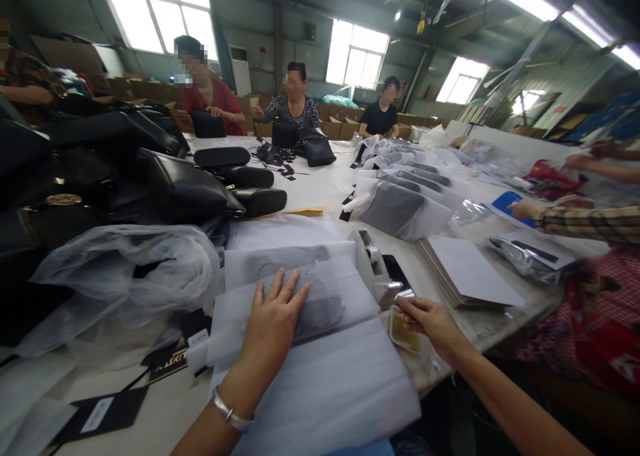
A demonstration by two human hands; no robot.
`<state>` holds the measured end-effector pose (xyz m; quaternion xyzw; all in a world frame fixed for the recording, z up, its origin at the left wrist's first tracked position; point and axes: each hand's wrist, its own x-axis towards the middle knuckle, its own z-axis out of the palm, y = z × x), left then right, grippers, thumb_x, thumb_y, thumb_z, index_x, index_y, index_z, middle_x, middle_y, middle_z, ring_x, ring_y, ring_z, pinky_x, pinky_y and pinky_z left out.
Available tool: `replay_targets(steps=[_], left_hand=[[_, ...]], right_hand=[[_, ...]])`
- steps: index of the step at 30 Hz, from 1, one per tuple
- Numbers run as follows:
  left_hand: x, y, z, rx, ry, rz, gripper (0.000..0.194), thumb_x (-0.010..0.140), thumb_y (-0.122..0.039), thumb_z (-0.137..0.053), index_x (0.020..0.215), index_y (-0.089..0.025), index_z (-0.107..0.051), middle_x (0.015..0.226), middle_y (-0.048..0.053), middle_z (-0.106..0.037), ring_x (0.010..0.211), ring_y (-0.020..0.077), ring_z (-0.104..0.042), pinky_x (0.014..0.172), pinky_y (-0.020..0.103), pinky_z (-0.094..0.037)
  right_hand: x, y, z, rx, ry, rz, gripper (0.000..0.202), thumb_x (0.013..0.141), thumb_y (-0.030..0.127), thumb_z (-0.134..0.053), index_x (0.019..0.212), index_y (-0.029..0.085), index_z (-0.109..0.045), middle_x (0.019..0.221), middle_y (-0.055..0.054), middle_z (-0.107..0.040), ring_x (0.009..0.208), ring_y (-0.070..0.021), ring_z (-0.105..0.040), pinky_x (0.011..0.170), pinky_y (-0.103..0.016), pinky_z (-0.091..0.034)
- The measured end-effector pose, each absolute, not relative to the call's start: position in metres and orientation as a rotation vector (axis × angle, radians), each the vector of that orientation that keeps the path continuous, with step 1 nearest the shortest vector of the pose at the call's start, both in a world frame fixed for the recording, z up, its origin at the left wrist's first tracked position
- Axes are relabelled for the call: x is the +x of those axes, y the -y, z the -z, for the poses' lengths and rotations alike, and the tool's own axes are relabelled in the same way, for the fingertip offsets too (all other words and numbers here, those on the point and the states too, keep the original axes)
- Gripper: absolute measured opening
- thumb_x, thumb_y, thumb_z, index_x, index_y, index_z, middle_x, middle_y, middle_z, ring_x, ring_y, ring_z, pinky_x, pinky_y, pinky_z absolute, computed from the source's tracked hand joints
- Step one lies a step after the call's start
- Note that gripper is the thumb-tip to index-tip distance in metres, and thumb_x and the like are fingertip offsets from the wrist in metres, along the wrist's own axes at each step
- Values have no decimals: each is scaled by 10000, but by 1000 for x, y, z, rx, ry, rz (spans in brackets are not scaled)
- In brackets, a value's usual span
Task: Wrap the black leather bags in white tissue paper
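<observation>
My left hand [275, 316] lies flat with spread fingers on a dark item wrapped in translucent white paper [325, 309]. More white sheets [340, 389] lie beneath it. To the right, my right hand [425, 316] has its fingers pinched together beside the tape dispenser [375, 269]; a small shiny bit shows at the fingertips, perhaps tape, too small to be sure. Just under those fingers sits a small clear dish with yellowish contents [405, 331].
Black bags [185, 183] are piled at the left, near crumpled plastic [135, 276] and black tags [107, 413]. Wrapped bags [393, 206] stand in a row beyond the dispenser. Grey boards [470, 269] lie right. A plaid sleeve [590, 223] reaches in; several people work around.
</observation>
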<state>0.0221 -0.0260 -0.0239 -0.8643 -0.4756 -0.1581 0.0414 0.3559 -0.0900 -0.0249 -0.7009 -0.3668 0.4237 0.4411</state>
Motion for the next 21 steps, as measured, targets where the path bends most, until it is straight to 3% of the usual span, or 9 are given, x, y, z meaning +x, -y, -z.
replay_targets(steps=[4, 7, 10, 16, 21], left_hand=[[20, 24, 25, -2652, 1443, 506, 408, 969, -201, -461, 1352, -296, -568, 1522, 38, -427, 1404, 368, -377, 1038, 624, -393], [18, 21, 23, -2671, 1432, 551, 382, 971, -245, -477, 1336, -296, -581, 1506, 39, -451, 1390, 360, -403, 1038, 600, -410], [13, 18, 16, -2700, 1448, 602, 413, 977, -246, -468, 1383, -283, -531, 1502, 40, -460, 1378, 325, -431, 1046, 545, -437], [-12, 5, 0, -2712, 1736, 596, 593, 951, -100, -377, 1494, -335, -353, 1566, 5, -353, 1131, 257, -663, 812, 369, -604], [-36, -15, -5, -2866, 1784, 767, 664, 872, -81, -509, 1486, -297, -374, 1580, 21, -341, 1317, 253, -519, 1015, 386, -520]], right_hand=[[380, 86, 26, -1968, 1441, -629, 359, 804, 514, -658, 874, 181, -770, 734, -48, -724, 571, -177, -641, 583, -296, -528], [394, 90, 14, -1899, 1846, -271, 298, 898, 429, -561, 937, 215, -764, 873, -63, -744, 767, -226, -701, 720, -334, -547], [393, 88, -11, -1636, 2201, -88, 278, 961, 315, -481, 1027, 243, -741, 965, -63, -734, 872, -203, -694, 794, -311, -542], [334, 51, -67, -1126, 2584, -91, 203, 973, 249, -524, 1039, 222, -714, 881, -58, -708, 785, -157, -638, 717, -254, -491], [257, 2, -86, -803, 2703, -378, 197, 946, 318, -584, 886, 189, -720, 757, -43, -674, 666, -129, -595, 657, -239, -438]])
